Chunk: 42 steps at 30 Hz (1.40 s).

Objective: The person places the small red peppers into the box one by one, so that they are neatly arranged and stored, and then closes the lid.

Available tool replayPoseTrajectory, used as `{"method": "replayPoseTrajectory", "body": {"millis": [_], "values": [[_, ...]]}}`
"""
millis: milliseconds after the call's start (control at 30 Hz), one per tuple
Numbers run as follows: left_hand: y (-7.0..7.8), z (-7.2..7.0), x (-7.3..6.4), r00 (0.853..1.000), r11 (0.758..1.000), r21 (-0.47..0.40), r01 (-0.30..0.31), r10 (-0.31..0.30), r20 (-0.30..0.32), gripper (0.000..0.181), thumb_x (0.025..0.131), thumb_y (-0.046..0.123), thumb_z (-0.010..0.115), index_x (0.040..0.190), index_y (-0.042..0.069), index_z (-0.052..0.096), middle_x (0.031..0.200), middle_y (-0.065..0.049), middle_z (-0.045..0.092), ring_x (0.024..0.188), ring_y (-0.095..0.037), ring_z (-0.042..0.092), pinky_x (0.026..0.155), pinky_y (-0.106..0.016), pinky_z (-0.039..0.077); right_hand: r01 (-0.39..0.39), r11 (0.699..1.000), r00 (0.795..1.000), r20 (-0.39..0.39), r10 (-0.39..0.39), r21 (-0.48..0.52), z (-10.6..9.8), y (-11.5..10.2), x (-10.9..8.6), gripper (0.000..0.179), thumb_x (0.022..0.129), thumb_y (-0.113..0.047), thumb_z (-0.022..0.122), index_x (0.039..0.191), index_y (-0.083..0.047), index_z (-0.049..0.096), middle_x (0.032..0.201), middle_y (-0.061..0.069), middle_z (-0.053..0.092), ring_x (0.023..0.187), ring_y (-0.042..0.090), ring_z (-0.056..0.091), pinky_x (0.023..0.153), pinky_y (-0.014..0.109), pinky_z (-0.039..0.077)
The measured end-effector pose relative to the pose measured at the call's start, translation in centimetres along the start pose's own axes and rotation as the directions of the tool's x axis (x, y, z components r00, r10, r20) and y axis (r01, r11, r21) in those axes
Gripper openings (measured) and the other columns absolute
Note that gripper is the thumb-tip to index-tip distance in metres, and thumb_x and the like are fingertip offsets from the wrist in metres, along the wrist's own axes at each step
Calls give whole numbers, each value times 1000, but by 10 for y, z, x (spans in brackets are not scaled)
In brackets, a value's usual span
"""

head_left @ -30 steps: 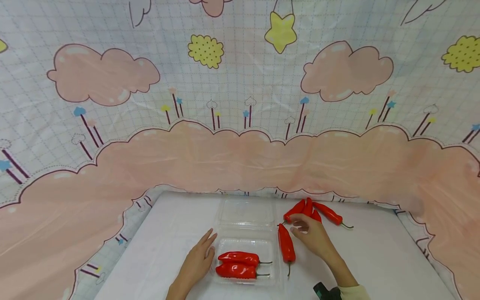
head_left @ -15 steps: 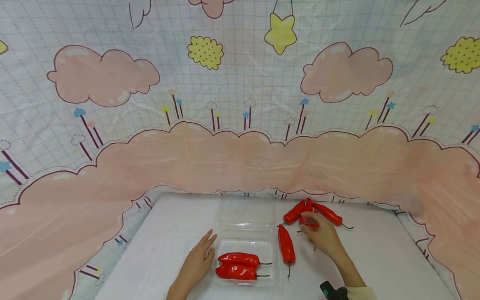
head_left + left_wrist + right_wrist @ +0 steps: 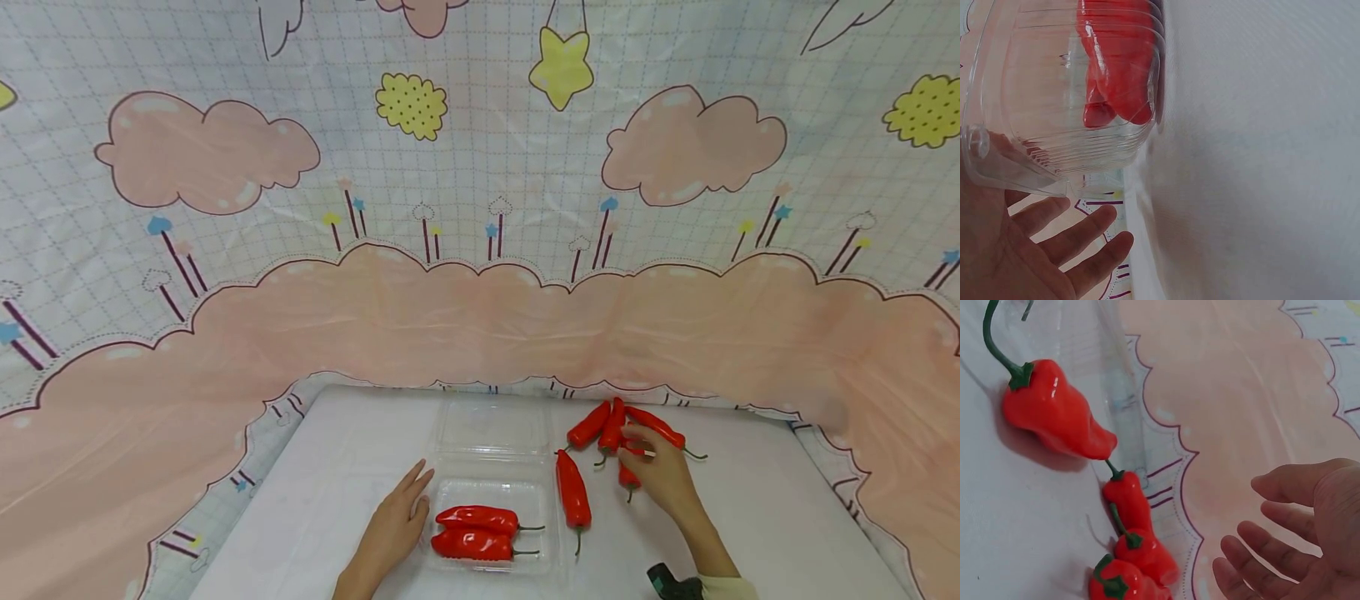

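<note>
My left hand (image 3: 393, 525) lies with extended fingers at the left side of a clear plastic clamshell box (image 3: 487, 488). In the left wrist view its fingers (image 3: 1079, 240) spread beside the box's wall. Two red peppers (image 3: 472, 546) lie side by side in the box, stems to the right. Over the loose peppers at the back right is my right hand (image 3: 666, 473), fingers loosely bent. It partly covers one red pepper (image 3: 628, 477) in the head view. The right wrist view shows nothing between the thumb and fingers of that hand (image 3: 1291, 537).
The box's lid (image 3: 495, 425) lies folded back behind it. One pepper (image 3: 573, 490) lies just right of the box, stem toward me. Behind it are a pepper (image 3: 588, 425), a second pepper (image 3: 612, 429) and, farther right, another pepper (image 3: 654, 423). A patterned cloth (image 3: 480, 325) hangs behind the white table.
My right hand has moved to the right over the loose peppers, uncovering those on its left. My left hand and the peppers in the box have stayed in place.
</note>
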State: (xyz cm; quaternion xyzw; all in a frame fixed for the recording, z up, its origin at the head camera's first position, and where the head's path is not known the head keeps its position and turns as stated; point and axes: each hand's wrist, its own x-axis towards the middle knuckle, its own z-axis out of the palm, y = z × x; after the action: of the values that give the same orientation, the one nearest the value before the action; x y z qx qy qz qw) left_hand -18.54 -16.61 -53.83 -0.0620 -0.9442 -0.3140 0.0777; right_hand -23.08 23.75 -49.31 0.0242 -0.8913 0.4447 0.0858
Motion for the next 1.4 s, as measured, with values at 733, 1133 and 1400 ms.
{"method": "replayPoseTrajectory", "body": {"millis": [733, 1133, 1400], "values": [[1, -1, -1, 1000, 1000, 13, 27, -27, 15, 44, 96, 16, 57, 140, 11, 55, 154, -7, 44, 133, -35, 52, 104, -56, 46, -151, 988, 988, -31, 151, -12, 9, 27, 1, 44, 94, -18, 63, 134, -2, 55, 134, 21, 57, 121, 38, 55, 94, 47, 56], [0, -1, 1, 999, 1000, 12, 27, -28, 23, 44, 97, 17, 57, 141, 11, 55, 154, -7, 44, 133, -35, 52, 104, -56, 46, -202, 978, 979, -12, 201, -53, 15, 34, 7, 58, 92, -21, 65, 143, -1, 44, 143, 28, 43, 128, 47, 45, 94, 54, 54], [-2, -1, 1, 999, 1000, 17, 22, -23, 24, 44, 97, 17, 57, 141, 11, 55, 154, -7, 44, 133, -35, 52, 104, -56, 46, -234, 971, 971, 31, 236, -58, 21, 42, 10, 73, 91, -22, 65, 151, -1, 27, 151, 31, 33, 133, 50, 39, 103, 63, 44]]}}
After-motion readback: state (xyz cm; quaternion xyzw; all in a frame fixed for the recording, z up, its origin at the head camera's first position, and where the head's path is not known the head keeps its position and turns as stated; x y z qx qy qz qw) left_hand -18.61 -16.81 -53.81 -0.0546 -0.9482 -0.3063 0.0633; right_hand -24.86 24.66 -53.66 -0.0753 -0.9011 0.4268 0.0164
